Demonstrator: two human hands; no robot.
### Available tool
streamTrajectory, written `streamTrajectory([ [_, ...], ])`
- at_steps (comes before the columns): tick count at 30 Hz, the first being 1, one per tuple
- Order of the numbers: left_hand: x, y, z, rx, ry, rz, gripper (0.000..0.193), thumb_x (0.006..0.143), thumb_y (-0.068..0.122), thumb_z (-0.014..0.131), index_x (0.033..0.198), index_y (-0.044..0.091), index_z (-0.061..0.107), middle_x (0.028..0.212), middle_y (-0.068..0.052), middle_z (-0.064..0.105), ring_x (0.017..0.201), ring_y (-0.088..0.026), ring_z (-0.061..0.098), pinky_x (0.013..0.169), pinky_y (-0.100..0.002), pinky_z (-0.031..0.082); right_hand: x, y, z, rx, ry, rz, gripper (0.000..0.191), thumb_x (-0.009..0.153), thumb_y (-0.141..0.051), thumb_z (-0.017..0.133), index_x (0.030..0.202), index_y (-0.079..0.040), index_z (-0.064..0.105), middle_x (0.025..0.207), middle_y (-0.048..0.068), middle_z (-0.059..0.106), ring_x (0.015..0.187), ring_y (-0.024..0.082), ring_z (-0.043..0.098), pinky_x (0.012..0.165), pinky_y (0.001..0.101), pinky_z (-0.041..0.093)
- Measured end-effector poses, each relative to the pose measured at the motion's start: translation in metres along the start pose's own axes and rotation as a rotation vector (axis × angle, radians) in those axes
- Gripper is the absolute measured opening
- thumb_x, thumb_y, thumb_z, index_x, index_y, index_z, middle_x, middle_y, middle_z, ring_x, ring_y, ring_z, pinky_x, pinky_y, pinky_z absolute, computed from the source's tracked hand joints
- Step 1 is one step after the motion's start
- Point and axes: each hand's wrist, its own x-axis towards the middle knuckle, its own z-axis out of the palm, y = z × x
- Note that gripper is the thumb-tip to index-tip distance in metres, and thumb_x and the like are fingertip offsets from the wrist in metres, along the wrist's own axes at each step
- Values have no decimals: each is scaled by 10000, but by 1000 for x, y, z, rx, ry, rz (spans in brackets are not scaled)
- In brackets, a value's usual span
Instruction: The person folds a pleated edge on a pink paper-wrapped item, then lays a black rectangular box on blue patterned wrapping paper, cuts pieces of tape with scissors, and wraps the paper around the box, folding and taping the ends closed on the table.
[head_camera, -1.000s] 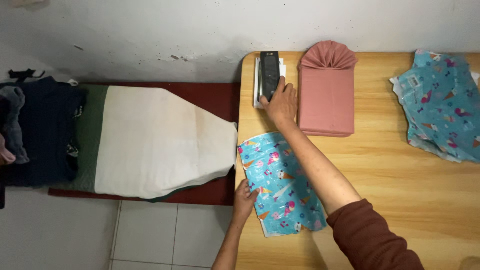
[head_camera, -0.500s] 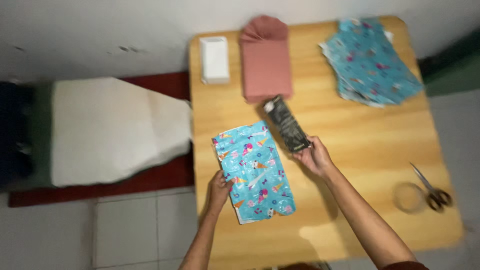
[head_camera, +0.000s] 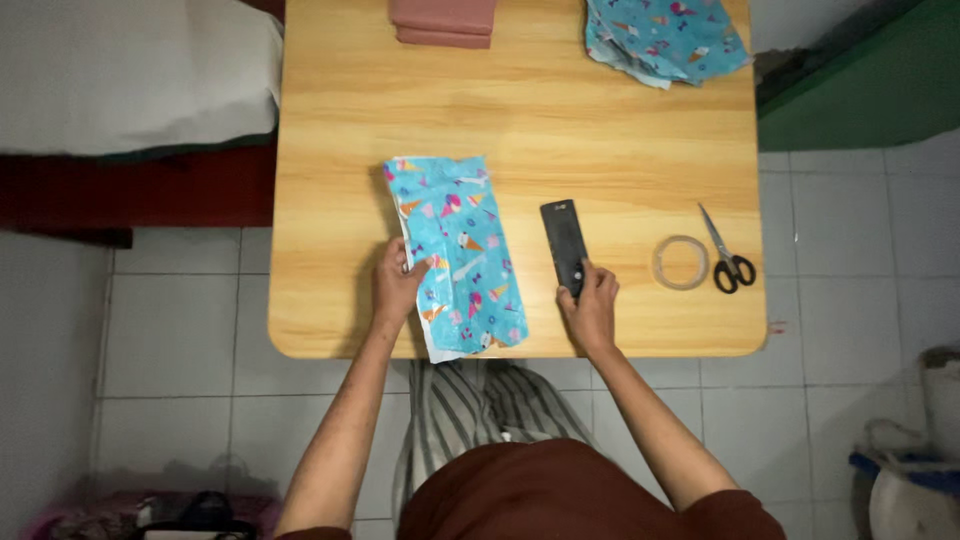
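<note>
Black, flat and oblong, the dark device (head_camera: 564, 245) now lies on the wooden table (head_camera: 330, 300) — our right hand (head_camera: 592, 308) still pinching its near end, our left hand (head_camera: 398, 283) pressing the blue patterned cloth (head_camera: 455, 250) flat.

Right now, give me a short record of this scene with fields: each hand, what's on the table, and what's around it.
left hand: rests on left edge of patterned blue paper
right hand: fingers on near end of black flat box, which lies on the table
right of box: tape roll, scissors
far edge: pink folded cloth, more blue paper
left of table: white padded board
floor: pale tiles
</note>
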Motion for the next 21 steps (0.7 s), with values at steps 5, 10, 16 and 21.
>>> streamTrajectory([
  [5, -10, 36, 43, 99, 39, 142, 355, 892, -19, 768, 1202, -15, 595, 1022, -101, 772, 905, -105, 711, 769, -264, 585, 12, -42, -10, -1, -21, -256, 712, 873, -338, 810, 1451, -58, 502, 1419, 271, 446, 1324, 435, 429, 1086, 505, 388],
  [10, -9, 62, 81, 399, 143, -1, 432, 882, 49, 848, 1242, -6, 616, 750, -163, 679, 631, -143, 567, 562, -313, 452, 11, -121, -11, 520, -379, -218, 917, 807, -324, 845, 1529, -66, 341, 1413, 258, 534, 1295, 355, 554, 1024, 435, 479],
  [16, 2, 64, 53, 117, 56, 160, 533, 818, 39, 846, 1280, 3, 583, 645, 64, 502, 581, -4, 507, 507, -203, 416, 15, -153, -17, 694, -414, -66, 796, 847, -226, 768, 1538, -88, 397, 1229, 161, 722, 964, 203, 722, 872, 321, 564],
  [21, 18, 56, 1, 126, -75, 159, 453, 883, 44, 839, 1283, 0, 632, 671, 50, 542, 635, -11, 518, 594, -197, 440, 14, -156, -1, 748, -342, 6, 535, 872, -118, 717, 1389, -53, 598, 1077, 122, 753, 939, 137, 699, 843, 294, 560],
])
